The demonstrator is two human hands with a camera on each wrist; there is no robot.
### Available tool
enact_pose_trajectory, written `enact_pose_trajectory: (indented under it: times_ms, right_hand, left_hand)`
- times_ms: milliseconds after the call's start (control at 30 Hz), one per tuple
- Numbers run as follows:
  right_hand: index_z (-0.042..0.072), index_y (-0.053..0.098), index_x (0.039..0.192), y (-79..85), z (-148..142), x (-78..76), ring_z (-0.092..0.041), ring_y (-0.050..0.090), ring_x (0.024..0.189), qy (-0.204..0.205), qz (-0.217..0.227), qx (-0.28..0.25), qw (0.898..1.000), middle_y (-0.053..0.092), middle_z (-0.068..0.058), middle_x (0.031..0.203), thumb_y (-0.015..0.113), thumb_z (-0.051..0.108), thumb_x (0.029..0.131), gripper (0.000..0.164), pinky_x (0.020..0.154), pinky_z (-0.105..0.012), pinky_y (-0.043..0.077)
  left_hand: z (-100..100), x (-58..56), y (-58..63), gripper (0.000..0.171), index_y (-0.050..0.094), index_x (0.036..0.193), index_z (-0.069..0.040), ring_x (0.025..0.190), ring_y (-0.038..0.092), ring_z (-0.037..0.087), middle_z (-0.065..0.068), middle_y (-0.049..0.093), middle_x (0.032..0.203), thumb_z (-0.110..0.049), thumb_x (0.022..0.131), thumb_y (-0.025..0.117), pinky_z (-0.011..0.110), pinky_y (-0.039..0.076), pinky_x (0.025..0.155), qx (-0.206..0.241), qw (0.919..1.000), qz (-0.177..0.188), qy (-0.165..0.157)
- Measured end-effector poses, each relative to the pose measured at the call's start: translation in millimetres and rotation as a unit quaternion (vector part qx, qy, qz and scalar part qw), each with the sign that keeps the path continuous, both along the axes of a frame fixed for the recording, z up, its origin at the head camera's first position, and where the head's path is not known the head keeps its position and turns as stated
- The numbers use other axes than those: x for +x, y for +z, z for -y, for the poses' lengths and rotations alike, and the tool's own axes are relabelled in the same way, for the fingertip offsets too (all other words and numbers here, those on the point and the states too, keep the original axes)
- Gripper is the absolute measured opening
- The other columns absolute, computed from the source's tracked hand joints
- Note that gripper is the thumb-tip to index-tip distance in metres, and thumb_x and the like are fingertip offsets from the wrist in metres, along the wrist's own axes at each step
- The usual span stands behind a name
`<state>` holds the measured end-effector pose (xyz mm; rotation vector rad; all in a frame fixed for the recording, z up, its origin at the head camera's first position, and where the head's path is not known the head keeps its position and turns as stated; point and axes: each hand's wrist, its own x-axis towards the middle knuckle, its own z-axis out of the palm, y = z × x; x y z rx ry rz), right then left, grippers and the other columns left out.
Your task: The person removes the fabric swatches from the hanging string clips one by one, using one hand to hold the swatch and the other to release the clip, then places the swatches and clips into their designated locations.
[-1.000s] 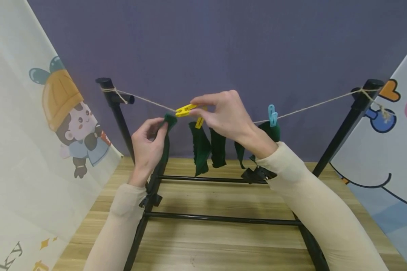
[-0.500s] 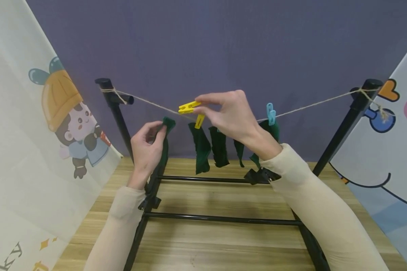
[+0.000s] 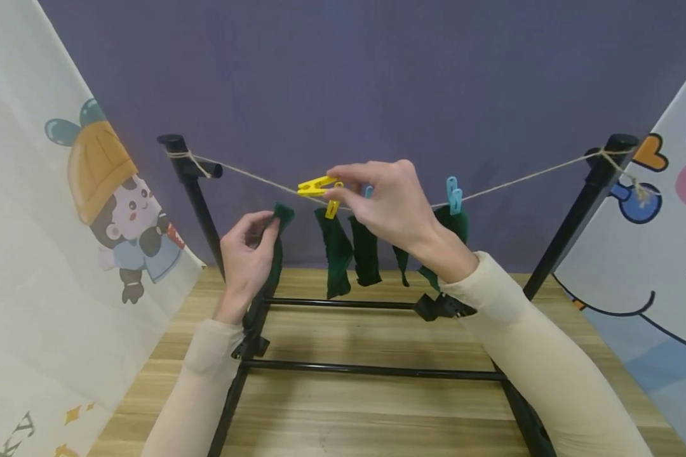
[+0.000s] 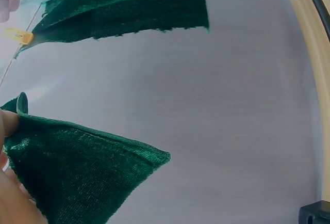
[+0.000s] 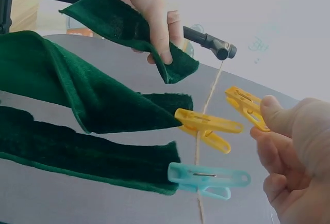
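My left hand (image 3: 246, 260) pinches a green velvet cloth strip (image 4: 77, 167) near its top end, below and left of the twine line (image 3: 251, 173). The short end stands above the fingertips, apart from the line. My right hand (image 3: 400, 206) pinches a yellow clothespin (image 5: 243, 104) between thumb and fingers. In the head view that pin overlaps the line; the right wrist view shows it beside the line. Just right of it, another yellow clothespin (image 5: 206, 123) clips a hanging green cloth (image 3: 336, 254) to the line. A blue clothespin (image 5: 206, 176) holds the neighbouring cloth.
At the right another blue clothespin (image 3: 455, 195) clips a green cloth, partly behind my right wrist. The twine runs between a left black post (image 3: 191, 190) and a right black post (image 3: 577, 209). Black crossbars (image 3: 371, 367) stand over the wooden table (image 3: 377, 419).
My left hand has lowered the cloth end slightly, away from the line. The right hand's yellow clothespin has drawn right from beside that end, then edged back left.
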<state>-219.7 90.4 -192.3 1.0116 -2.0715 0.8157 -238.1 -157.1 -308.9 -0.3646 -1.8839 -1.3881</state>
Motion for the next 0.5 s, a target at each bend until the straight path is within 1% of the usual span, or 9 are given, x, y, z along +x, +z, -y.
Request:
enact_pose_trajectory:
  times_ms: [33, 100, 133, 200, 267, 333, 367, 500]
  right_hand:
    - [0.006, 0.082, 0.118, -0.6, 0.0, 0.1, -0.009, 0.056, 0.058, 0.000, -0.004, 0.000, 1.000, 0.079, -0.005, 0.083, 0.086, 0.018, 0.093, 0.028, 0.049, -0.025, 0.033]
    - [0.006, 0.082, 0.119, -2.0, -0.6, -0.5, -0.011, 0.048, 0.054, -0.007, -0.011, 0.000, 1.000, 0.073, -0.005, 0.073, 0.086, 0.018, 0.093, 0.029, 0.050, -0.025, 0.031]
    - [0.006, 0.082, 0.119, -2.8, -1.0, -0.8, -0.011, 0.043, 0.051, -0.009, -0.014, -0.002, 1.000, 0.073, -0.005, 0.073, 0.086, 0.018, 0.093, 0.029, 0.049, -0.025, 0.030]
    - [0.006, 0.082, 0.119, -3.8, -2.4, -0.9, -0.012, 0.034, 0.047, -0.014, -0.019, -0.006, 1.000, 0.077, -0.006, 0.078, 0.086, 0.019, 0.092, 0.030, 0.048, -0.026, 0.026]
    - [0.007, 0.082, 0.119, -5.0, -4.1, -1.4, -0.012, 0.027, 0.044, -0.019, -0.022, -0.008, 1.000, 0.082, -0.007, 0.090, 0.086, 0.020, 0.093, 0.030, 0.047, -0.026, 0.023]
    - [0.007, 0.082, 0.120, -5.2, -5.5, -1.2, -0.011, 0.023, 0.041, -0.019, -0.028, -0.007, 0.999, 0.084, -0.008, 0.104, 0.086, 0.020, 0.092, 0.030, 0.045, -0.027, 0.022]
    - [0.007, 0.081, 0.120, -5.1, -6.2, -0.9, -0.010, 0.023, 0.040, -0.019, -0.031, -0.005, 0.999, 0.083, -0.008, 0.107, 0.086, 0.020, 0.092, 0.031, 0.044, -0.027, 0.022]
    - [0.006, 0.081, 0.120, -4.6, -8.1, -0.3, -0.010, 0.023, 0.040, -0.015, -0.038, 0.002, 0.999, 0.083, -0.009, 0.106, 0.086, 0.019, 0.092, 0.032, 0.044, -0.027, 0.023]
  left_hand:
    - [0.5, -0.1, -1.3, 0.017, 0.076, 0.114, 0.001, 0.080, 0.066, 0.000, 0.018, 0.079, 0.103, -0.008, 0.101, 0.073, 0.016, 0.053, 0.075, 0.000, 1.0000, 0.001, 0.001]
    - [1.3, 0.2, -3.5, 0.016, 0.076, 0.114, 0.000, 0.080, 0.066, 0.000, 0.018, 0.079, 0.103, -0.008, 0.100, 0.073, 0.016, 0.053, 0.075, 0.001, 1.0000, 0.004, 0.001]
    - [1.7, 0.2, -4.6, 0.016, 0.076, 0.114, 0.000, 0.080, 0.066, -0.001, 0.018, 0.079, 0.103, -0.008, 0.100, 0.073, 0.016, 0.053, 0.075, 0.003, 1.0000, 0.006, 0.002]
    - [2.3, 0.0, -6.2, 0.016, 0.076, 0.114, 0.000, 0.079, 0.066, -0.001, 0.018, 0.079, 0.103, -0.008, 0.100, 0.073, 0.015, 0.053, 0.074, 0.003, 1.0000, 0.008, 0.002]
    - [2.5, -0.1, -7.2, 0.016, 0.077, 0.113, 0.000, 0.078, 0.066, -0.001, 0.018, 0.079, 0.103, -0.008, 0.100, 0.073, 0.015, 0.053, 0.074, 0.003, 1.0000, 0.007, 0.003]
    - [2.7, -0.1, -7.9, 0.016, 0.077, 0.113, 0.000, 0.078, 0.066, -0.001, 0.018, 0.079, 0.102, -0.008, 0.100, 0.074, 0.015, 0.053, 0.074, 0.004, 1.0000, 0.006, 0.003]
    - [2.7, -0.1, -8.2, 0.016, 0.077, 0.113, 0.000, 0.077, 0.066, -0.001, 0.018, 0.079, 0.101, -0.008, 0.100, 0.074, 0.015, 0.053, 0.073, 0.004, 1.0000, 0.005, 0.004]
    - [3.0, 0.3, -9.2, 0.016, 0.077, 0.113, 0.001, 0.077, 0.065, -0.001, 0.019, 0.079, 0.101, -0.008, 0.100, 0.074, 0.015, 0.053, 0.073, 0.003, 1.0000, 0.005, 0.004]
